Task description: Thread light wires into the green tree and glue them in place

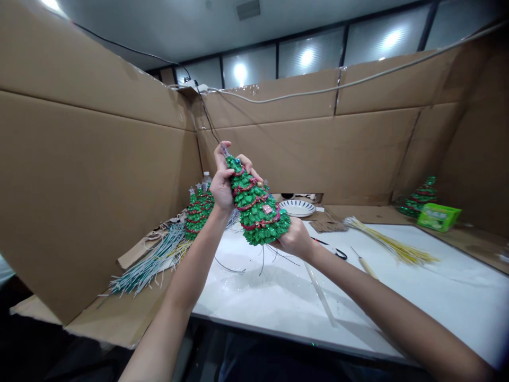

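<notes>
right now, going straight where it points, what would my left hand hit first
Likely the cardboard wall beyond the tree, though the black cable seen above your left hand could come first; depth is unclear.

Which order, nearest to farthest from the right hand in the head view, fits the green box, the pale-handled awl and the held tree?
1. Held tree, touching the right hand.
2. Pale-handled awl, right of the hand.
3. Green box, far right.

My left hand [223, 183] was raised high with fingers bent; my right hand [294, 237] was lower, both arms stretched forward.
</notes>
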Available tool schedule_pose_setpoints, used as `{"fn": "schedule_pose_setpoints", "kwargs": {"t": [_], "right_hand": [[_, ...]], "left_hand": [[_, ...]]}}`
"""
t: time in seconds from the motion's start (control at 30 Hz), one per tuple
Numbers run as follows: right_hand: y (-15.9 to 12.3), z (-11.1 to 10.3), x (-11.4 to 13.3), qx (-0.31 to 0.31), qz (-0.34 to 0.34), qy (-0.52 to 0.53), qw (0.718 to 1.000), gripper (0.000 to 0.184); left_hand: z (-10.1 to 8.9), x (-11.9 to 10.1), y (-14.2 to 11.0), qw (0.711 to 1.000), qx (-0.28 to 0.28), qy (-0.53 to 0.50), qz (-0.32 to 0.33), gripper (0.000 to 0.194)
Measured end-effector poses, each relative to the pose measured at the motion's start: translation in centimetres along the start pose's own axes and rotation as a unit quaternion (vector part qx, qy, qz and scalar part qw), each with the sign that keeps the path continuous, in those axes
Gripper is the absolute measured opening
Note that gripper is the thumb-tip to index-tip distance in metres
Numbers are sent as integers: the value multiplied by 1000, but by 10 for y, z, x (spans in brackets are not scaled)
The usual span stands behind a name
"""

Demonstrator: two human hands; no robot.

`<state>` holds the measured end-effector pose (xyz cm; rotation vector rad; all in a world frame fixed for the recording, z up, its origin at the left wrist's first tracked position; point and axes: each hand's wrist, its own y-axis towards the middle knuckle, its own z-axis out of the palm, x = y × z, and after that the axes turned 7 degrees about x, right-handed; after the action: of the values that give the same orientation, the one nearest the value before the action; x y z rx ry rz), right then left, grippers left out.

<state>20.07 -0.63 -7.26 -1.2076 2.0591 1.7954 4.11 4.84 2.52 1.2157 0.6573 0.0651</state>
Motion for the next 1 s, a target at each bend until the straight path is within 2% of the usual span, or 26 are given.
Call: {"fn": "schedule_pose_setpoints", "kwargs": {"t": [0.17, 0.3, 0.53, 0.67, 0.73, 0.83, 0.9, 0.97, 1.0], "right_hand": [[0, 1, -1, 2, -8, 0, 1000, 38], [-2, 2, -3, 8, -15, 7, 1000, 41], [-2, 4, -3, 22, -10, 25, 999, 38], [-2, 1, -3, 34, -2, 55, 998, 32], [-4, -7, -5, 41, 0, 77, 996, 30], [-1, -30, -10, 33, 30, 102, 994, 27], [11, -50, -12, 8, 94, 112, 989, 21], [32, -68, -12, -15, 177, 145, 973, 3], [44, -75, -11, -11, 197, 158, 968, 16]], "left_hand": [[-1, 0, 1, 1000, -17, 3, 2, 51], [1, -2, 2, 999, -4, 29, 12, 44], [9, -9, 0, 997, 9, 52, 50, 51], [13, -13, -4, 996, 42, 38, 70, 58], [11, -11, -4, 994, 60, 52, 77, 64], [4, -6, -3, 988, 95, 95, 81, 73], [1, -4, -3, 982, 115, 124, 84, 81], [4, -5, -6, 980, 110, 148, 80, 87], [7, -7, -8, 980, 96, 157, 73, 88]]}}
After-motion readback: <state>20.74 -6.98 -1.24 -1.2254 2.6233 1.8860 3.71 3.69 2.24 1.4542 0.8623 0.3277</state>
